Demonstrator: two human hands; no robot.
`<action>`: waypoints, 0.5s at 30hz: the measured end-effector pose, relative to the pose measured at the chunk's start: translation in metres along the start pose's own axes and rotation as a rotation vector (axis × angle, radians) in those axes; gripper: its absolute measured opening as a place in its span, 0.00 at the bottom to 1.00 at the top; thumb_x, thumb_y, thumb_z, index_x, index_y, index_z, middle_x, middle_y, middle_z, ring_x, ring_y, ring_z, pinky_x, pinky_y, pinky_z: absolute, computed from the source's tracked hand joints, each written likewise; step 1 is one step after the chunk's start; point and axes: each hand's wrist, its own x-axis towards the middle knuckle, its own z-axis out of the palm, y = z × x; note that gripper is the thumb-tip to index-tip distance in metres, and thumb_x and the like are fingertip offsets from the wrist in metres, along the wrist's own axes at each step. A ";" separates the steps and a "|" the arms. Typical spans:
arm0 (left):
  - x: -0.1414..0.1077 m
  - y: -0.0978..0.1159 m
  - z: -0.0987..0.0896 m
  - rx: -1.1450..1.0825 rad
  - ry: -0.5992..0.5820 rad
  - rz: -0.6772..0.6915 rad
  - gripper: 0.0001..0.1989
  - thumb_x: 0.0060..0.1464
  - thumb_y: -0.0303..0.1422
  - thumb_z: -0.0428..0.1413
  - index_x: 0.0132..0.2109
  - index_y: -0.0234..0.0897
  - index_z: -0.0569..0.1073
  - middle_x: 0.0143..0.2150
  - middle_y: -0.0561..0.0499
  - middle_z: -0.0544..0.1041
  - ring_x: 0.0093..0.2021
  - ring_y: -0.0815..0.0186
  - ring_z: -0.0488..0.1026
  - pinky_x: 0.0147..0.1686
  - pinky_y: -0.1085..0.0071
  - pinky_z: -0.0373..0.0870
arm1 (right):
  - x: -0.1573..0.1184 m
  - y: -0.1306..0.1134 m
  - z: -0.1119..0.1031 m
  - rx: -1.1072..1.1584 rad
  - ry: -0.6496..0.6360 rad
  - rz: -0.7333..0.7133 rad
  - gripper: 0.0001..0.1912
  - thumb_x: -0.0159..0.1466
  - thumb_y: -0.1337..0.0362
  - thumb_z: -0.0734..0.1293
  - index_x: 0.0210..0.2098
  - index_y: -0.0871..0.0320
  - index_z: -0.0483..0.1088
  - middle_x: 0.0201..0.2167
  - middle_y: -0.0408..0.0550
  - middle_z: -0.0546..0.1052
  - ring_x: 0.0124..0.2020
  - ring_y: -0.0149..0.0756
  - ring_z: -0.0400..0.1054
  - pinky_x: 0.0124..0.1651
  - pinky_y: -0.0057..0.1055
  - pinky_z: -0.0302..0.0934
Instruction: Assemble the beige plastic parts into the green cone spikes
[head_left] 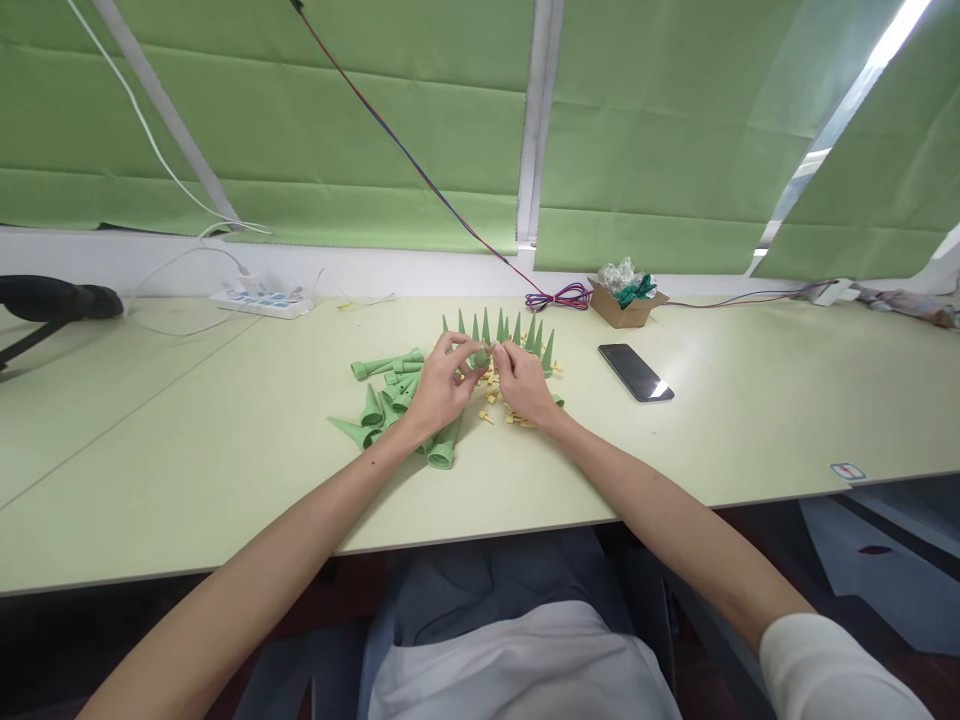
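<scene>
My left hand (441, 392) is closed in a pinch around a green plastic spike (481, 357), with much of it hidden by the fingers. Close beside it, my right hand (526, 386) has thumb and finger pressed together at the spike's end; whatever they grip is too small and covered to make out. Behind both hands, several green cone-shaped spikes (486, 326) stand point up in a row. More loose green spikes (441, 452) lie in a heap beside and under my left forearm. Small yellow plastic fittings (486, 417) are scattered between and beneath the hands.
A black phone (636, 372) lies to the right. Behind it stands a small cardboard box (621, 308) with clear and green wrapping inside. Coiled red-blue wire (559, 298) rests near the wall. At back left are a white power strip (262, 303) and a black object (60, 298).
</scene>
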 end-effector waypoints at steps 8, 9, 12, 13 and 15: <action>0.001 0.000 -0.001 -0.021 0.073 -0.122 0.12 0.58 0.41 0.58 0.43 0.38 0.70 0.45 0.48 0.72 0.30 0.71 0.70 0.28 0.73 0.68 | -0.007 0.000 0.002 0.015 0.087 -0.059 0.18 0.73 0.52 0.52 0.30 0.53 0.53 0.23 0.40 0.61 0.24 0.32 0.54 0.32 0.31 0.50; 0.002 0.001 -0.001 -0.035 0.060 -0.155 0.12 0.59 0.43 0.57 0.40 0.38 0.69 0.41 0.49 0.73 0.29 0.70 0.69 0.27 0.73 0.67 | -0.007 0.001 0.002 0.001 0.101 -0.065 0.17 0.73 0.53 0.52 0.30 0.53 0.54 0.23 0.40 0.62 0.24 0.32 0.55 0.32 0.31 0.51; 0.003 0.004 -0.001 -0.164 -0.013 -0.268 0.19 0.63 0.48 0.51 0.33 0.37 0.68 0.26 0.52 0.71 0.24 0.68 0.67 0.25 0.71 0.66 | -0.008 0.003 0.000 -0.018 0.120 -0.084 0.17 0.74 0.53 0.52 0.31 0.53 0.55 0.24 0.41 0.63 0.25 0.33 0.57 0.34 0.31 0.52; 0.003 0.005 -0.002 -0.243 -0.039 -0.308 0.21 0.63 0.50 0.49 0.32 0.37 0.68 0.24 0.52 0.70 0.23 0.68 0.67 0.24 0.70 0.66 | -0.009 0.004 0.000 -0.015 0.115 -0.091 0.16 0.74 0.54 0.52 0.31 0.53 0.55 0.25 0.41 0.63 0.26 0.33 0.57 0.34 0.31 0.52; 0.005 0.008 -0.003 -0.403 -0.088 -0.373 0.24 0.62 0.53 0.49 0.30 0.37 0.67 0.23 0.51 0.69 0.23 0.66 0.68 0.23 0.69 0.66 | -0.009 0.006 -0.001 -0.007 0.097 -0.102 0.16 0.74 0.54 0.52 0.31 0.53 0.55 0.25 0.42 0.64 0.26 0.33 0.58 0.34 0.31 0.52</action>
